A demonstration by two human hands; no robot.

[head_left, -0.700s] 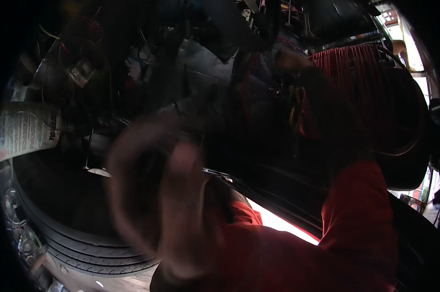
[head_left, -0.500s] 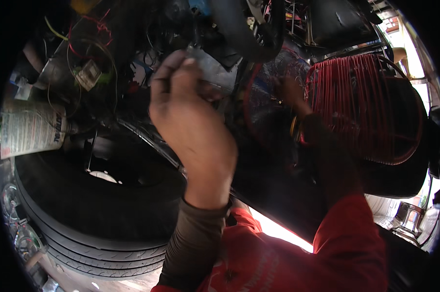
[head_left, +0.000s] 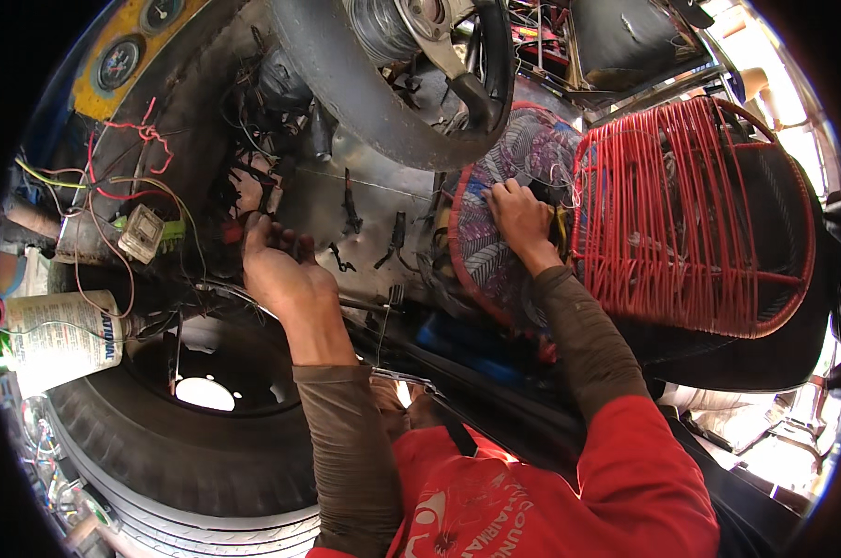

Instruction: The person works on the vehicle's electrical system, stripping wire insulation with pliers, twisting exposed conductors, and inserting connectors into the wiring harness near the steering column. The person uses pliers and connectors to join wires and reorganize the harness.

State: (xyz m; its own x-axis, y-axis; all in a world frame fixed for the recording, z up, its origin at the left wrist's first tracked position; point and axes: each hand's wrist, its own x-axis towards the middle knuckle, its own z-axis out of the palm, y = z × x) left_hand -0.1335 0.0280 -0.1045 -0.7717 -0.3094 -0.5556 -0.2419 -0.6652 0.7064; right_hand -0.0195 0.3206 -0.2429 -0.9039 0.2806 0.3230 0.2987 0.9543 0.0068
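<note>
My left hand (head_left: 288, 272) is raised beside the steering column area, near a red part (head_left: 237, 231) and dark wiring on the cab's side. Its fingers are curled, and what they may hold is hidden. On the seat cushion (head_left: 491, 244), covered in patterned cloth with red edging, lies my right hand (head_left: 523, 221). Those fingers bend down next to a dark item and thin loose wires (head_left: 562, 177); their tips are hidden. Left of it, short black connectors (head_left: 350, 205) lie on a bare metal panel (head_left: 323, 191).
A large steering wheel (head_left: 360, 102) overhangs the middle. Red cord wraps the seat back (head_left: 671, 223). At the left are gauges (head_left: 119, 62), loose coloured wires, a small whitish box (head_left: 142, 232) and a white container (head_left: 58, 339). A tyre (head_left: 178, 456) stands at the lower left.
The picture has brightened and the view has shifted. My left hand has moved left and away from the metal panel. My right hand has come left and lower on the cushion.
</note>
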